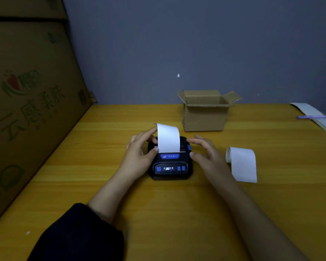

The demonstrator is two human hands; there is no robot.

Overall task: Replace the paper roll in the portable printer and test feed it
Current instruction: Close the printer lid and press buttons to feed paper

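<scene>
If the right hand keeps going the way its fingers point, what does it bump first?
Probably the printer: the right hand points left toward its side. Depth is unclear, so it may be touching it already.

A black portable printer sits mid-table with a white paper strip rising from its slot; the left hand pinches the strip's edge, the right hand touches the printer's 3 o'clock side, fingers spread; a loose paper roll lies at 3 o'clock, an open cardboard box at 1 o'clock

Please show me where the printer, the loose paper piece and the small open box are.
printer (169, 167): head view, on its front panel with the display.
loose paper piece (243, 164): head view, on its flat white middle.
small open box (203, 118): head view, on its front wall.
</scene>
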